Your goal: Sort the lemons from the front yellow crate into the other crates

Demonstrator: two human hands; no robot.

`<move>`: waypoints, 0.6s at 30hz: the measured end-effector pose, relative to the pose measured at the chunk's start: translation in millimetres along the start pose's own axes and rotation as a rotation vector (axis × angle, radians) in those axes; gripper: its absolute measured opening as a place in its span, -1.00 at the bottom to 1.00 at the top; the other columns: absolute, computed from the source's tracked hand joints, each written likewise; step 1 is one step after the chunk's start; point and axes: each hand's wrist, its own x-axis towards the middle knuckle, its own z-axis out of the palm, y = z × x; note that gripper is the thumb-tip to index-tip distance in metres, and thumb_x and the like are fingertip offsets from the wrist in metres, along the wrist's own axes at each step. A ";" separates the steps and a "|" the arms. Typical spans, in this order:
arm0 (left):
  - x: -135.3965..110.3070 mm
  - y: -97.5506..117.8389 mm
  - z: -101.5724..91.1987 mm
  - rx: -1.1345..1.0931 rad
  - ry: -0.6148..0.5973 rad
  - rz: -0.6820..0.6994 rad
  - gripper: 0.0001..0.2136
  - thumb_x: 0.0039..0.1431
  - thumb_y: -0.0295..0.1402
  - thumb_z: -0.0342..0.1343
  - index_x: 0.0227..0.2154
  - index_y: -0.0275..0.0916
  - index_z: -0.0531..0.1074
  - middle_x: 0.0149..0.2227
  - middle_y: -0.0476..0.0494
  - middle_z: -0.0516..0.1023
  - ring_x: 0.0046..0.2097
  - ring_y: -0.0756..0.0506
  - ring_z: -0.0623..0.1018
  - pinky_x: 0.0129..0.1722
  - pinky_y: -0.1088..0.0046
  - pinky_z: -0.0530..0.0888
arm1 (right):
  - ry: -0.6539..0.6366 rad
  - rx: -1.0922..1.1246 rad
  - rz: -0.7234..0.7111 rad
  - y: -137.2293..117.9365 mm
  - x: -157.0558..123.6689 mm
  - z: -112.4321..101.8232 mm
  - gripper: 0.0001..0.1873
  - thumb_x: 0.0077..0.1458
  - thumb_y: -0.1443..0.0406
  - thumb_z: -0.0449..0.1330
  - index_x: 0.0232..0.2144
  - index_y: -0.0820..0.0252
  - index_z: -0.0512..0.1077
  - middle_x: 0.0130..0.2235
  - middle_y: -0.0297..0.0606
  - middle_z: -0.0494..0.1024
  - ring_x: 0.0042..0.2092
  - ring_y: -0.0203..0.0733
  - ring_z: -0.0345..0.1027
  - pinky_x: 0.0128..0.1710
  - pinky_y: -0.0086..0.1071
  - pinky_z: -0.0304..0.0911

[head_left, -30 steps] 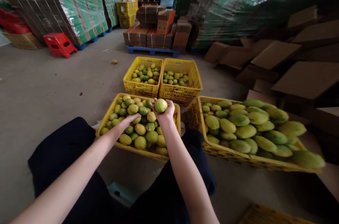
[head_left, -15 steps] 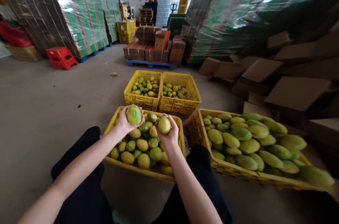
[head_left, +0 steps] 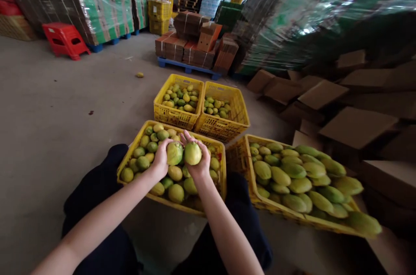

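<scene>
My left hand [head_left: 160, 158] is closed around the side of a green-yellow papaya [head_left: 174, 153]. A second, rounder papaya [head_left: 193, 154] rests in my right hand [head_left: 203, 160], whose fingers curl behind and around it. The two fruits are side by side, very close together; whether they touch I cannot tell. Both hands are above a yellow plastic crate [head_left: 130, 153] filled with similar green and yellow papayas [head_left: 176, 193]. That crate stands between my knees, and my hands and forearms hide part of its contents.
To the right, another yellow crate [head_left: 251, 197] is heaped with longer papayas [head_left: 294, 170]. Two part-filled yellow crates [head_left: 177, 115] [head_left: 224, 126] stand just ahead. Cardboard boxes [head_left: 359, 125] are piled at right. A red stool [head_left: 65, 40], a blue pallet [head_left: 188, 69] and wrapped stacks [head_left: 107, 1] lie farther off.
My hands have come together, bringing the two papayas from well apart to side by side. The left hand moved right and lower. My view has tilted down.
</scene>
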 end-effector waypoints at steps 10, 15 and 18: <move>-12.1 28.3 7.7 0.106 -0.107 0.215 -0.88 -0.12 -0.26 0.11 -0.60 -0.17 0.45 -0.35 -0.14 0.66 -0.01 -0.26 0.63 0.04 0.24 0.54 | -0.083 -0.043 0.110 -11.5 -17.3 9.5 -0.57 -0.14 0.09 0.20 -0.19 0.11 0.54 -0.06 -0.16 0.67 0.16 0.05 0.45 0.19 -0.06 0.36; -12.8 35.5 18.2 -0.202 -0.020 -0.033 -0.86 -0.05 -0.33 0.01 -0.55 -0.18 0.46 -0.42 -0.14 0.64 -0.08 -0.24 0.66 -0.04 0.24 0.60 | -0.046 -0.037 0.108 -13.9 -11.2 12.4 -0.59 -0.16 0.08 0.19 -0.24 0.07 0.55 -0.11 -0.18 0.69 0.13 0.06 0.49 0.13 -0.08 0.42; -13.5 37.0 25.8 -0.388 0.126 -0.143 -0.86 0.00 -0.42 -0.01 -0.51 -0.21 0.45 -0.52 -0.11 0.57 -0.19 -0.19 0.68 -0.12 0.32 0.61 | -0.030 -0.017 0.078 -12.6 -4.1 11.1 -0.60 -0.14 0.05 0.22 -0.25 0.08 0.56 -0.13 -0.19 0.70 0.13 0.06 0.49 0.16 -0.08 0.41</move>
